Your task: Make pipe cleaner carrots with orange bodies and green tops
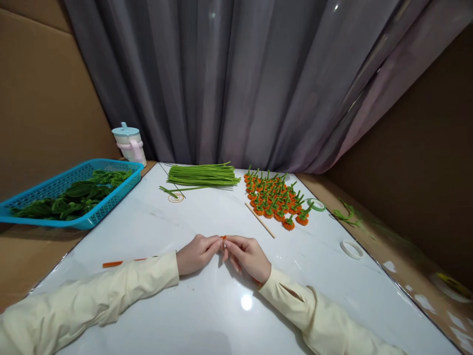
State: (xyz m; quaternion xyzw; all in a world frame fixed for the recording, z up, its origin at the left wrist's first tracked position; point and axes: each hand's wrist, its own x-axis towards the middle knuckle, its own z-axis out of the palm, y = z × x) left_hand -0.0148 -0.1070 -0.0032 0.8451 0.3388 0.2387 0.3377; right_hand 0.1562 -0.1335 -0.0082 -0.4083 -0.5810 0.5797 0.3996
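The orange piece (223, 237) is above the table (199, 315) between left hand (195, 255) and right hand (252, 257), neither nearer, each grip pinching it at the fingertips, its long axis too hidden to tell.

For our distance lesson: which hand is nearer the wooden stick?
Right: the right hand is on the near side of the wooden stick; the left hand is farther off, to its left.
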